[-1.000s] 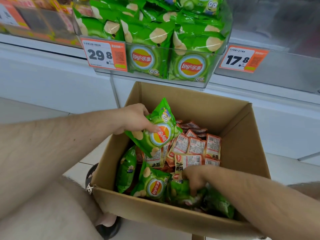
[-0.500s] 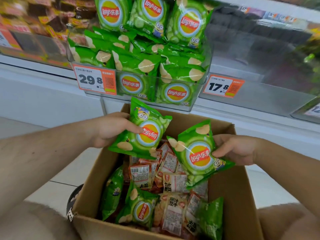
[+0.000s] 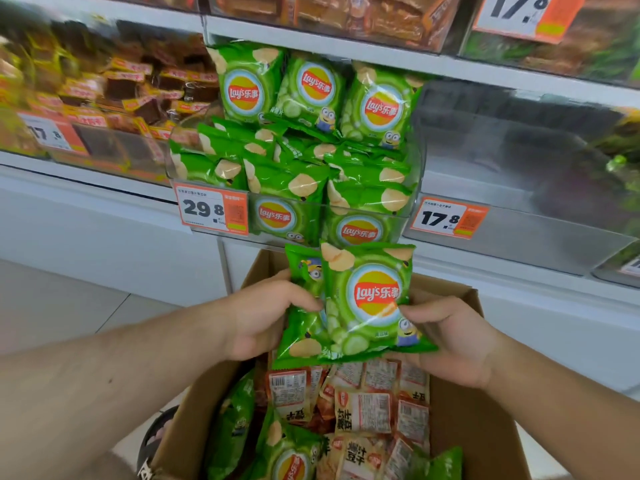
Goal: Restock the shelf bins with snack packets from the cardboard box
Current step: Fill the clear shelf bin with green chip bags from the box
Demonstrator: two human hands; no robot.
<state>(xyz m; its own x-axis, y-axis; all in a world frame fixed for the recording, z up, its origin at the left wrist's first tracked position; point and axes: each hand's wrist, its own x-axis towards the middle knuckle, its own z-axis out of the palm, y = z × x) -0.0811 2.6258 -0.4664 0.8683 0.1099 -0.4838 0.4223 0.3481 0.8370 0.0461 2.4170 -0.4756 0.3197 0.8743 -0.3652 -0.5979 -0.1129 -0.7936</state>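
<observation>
Head view records two green crisp packets held together above the cardboard box (image 3: 460, 410), just below the clear shelf bin (image 3: 412, 216) that already carries the same green packets. The front packet (image 3: 367, 299) overlaps the rear packet (image 3: 304, 327), which shows only along its left side. The left hand (image 3: 263, 317) grips the rear packet at its left edge, thumb on the face. The right hand (image 3: 450, 341) pinches the front packet at its lower right corner, thumb on top, fingers underneath.

Assessment: the packets appear light, air-filled and soft, with glossy film that is likely slippery; the contents are probably brittle. Hold is best taken at the sealed edges or corners, not by squeezing the puffed middle. More green packets and small orange-and-white sachets (image 3: 367, 407) lie in the box below the hands.
</observation>
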